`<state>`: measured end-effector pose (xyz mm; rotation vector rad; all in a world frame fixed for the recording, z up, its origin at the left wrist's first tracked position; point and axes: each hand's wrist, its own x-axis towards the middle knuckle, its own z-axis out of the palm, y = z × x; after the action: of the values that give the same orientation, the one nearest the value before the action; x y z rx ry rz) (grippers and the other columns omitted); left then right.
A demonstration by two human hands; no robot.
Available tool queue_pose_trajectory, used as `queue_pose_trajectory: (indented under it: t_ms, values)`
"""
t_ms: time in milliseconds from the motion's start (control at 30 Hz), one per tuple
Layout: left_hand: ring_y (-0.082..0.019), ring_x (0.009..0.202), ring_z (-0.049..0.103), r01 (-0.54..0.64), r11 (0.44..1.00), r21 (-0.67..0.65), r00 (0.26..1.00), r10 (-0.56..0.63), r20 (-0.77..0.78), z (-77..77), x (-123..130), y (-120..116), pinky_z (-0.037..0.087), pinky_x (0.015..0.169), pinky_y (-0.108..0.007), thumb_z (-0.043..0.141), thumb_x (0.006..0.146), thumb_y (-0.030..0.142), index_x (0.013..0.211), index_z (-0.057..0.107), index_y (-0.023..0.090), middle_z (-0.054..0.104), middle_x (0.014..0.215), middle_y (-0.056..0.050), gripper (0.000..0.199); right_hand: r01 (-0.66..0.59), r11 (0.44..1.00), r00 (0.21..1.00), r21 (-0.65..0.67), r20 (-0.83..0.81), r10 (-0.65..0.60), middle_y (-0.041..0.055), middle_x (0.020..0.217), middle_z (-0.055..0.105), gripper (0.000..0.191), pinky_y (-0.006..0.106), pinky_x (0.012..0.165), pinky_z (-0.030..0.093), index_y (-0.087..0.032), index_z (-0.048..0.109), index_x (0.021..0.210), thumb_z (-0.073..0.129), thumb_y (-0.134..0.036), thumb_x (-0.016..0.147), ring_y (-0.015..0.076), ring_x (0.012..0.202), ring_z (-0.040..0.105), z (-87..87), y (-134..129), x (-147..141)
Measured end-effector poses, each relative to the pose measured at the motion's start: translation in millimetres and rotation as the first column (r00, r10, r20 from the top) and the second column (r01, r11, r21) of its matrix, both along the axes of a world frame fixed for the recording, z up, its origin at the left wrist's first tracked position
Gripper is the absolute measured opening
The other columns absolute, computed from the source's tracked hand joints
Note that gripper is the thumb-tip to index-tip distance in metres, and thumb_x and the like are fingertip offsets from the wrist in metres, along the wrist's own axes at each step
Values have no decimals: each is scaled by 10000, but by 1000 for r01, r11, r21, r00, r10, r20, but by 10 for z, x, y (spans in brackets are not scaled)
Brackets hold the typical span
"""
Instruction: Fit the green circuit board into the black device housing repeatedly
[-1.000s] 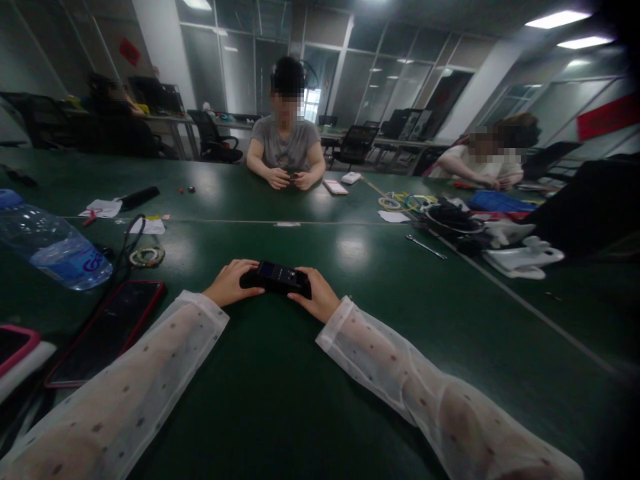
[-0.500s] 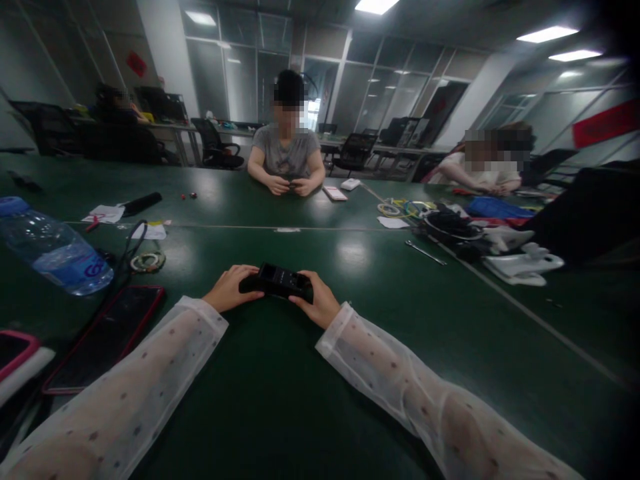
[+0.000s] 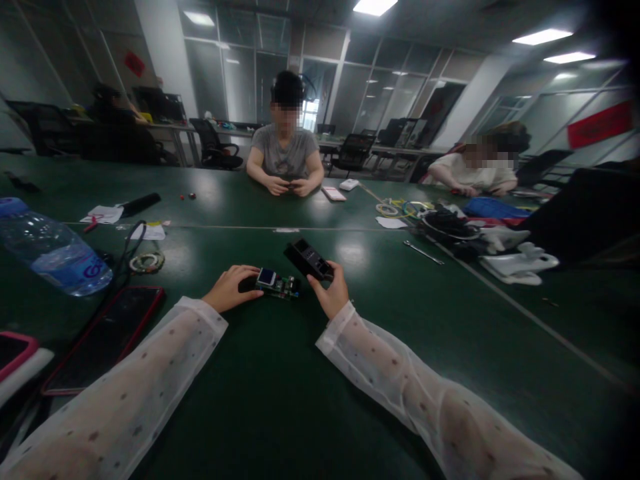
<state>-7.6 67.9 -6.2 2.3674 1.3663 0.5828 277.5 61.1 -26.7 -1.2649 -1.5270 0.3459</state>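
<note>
My left hand grips the left end of a green circuit board that carries a small square screen. Between the thumb and fingers of my right hand is a black plastic housing with a cut-out in its face. The housing is tilted and stands apart from the board, above and to its right. Both are over the dark green table; whether the board touches it I cannot tell.
To the left are a water bottle, a red-edged phone and a bracelet. A wrench lies to the right, before a heap of cables and white parts. A person sits opposite.
The black housing has come off the circuit board. My right hand has lifted it up and turned it, uncovering the board and screen, while my left hand has stayed in place.
</note>
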Motion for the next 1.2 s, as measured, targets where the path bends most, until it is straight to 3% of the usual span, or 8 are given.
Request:
queue_pose_trajectory:
  t_ms: [300, 633, 800, 1200]
  values:
    - [-298, 1214, 435, 9, 1000, 9, 1000, -9, -17, -10, 0, -5, 391, 949, -475, 575, 814, 600, 1202, 557, 263, 518, 1337, -44, 514, -15, 988, 999, -155, 30, 19, 122, 998, 620, 486, 484, 835, 511, -165, 454, 1110, 680, -354, 723, 286, 929, 618, -54, 61, 26]
    - [-299, 1223, 427, 7, 1000, -18, 999, -8, -40, 49, 19, -24, 389, 956, -492, 565, 834, 573, 1205, 549, 249, 508, 1342, -57, 493, -15, 997, 986, -79, 164, 28, 141, 1046, 576, 462, 520, 889, 467, -147, 478, 1119, 663, -264, 712, 312, 988, 559, -56, 58, 25]
    - [-300, 1225, 424, 20, 1000, -3, 999, -20, -26, 32, 7, -16, 386, 960, -496, 567, 837, 565, 1203, 551, 249, 510, 1340, -60, 484, 27, 999, 985, -35, 169, -21, 152, 1112, 550, 539, 520, 918, 448, -141, 465, 1176, 681, -259, 697, 316, 1033, 523, -67, 47, 23]
    - [-296, 1214, 437, 24, 999, 24, 999, -23, -28, -3, 2, 6, 397, 954, -479, 585, 827, 555, 1204, 558, 251, 520, 1334, -56, 485, 7, 999, 987, -46, 163, 1, 140, 1104, 550, 485, 503, 909, 452, -153, 475, 1156, 664, -272, 725, 297, 1015, 534, -29, 26, 21]
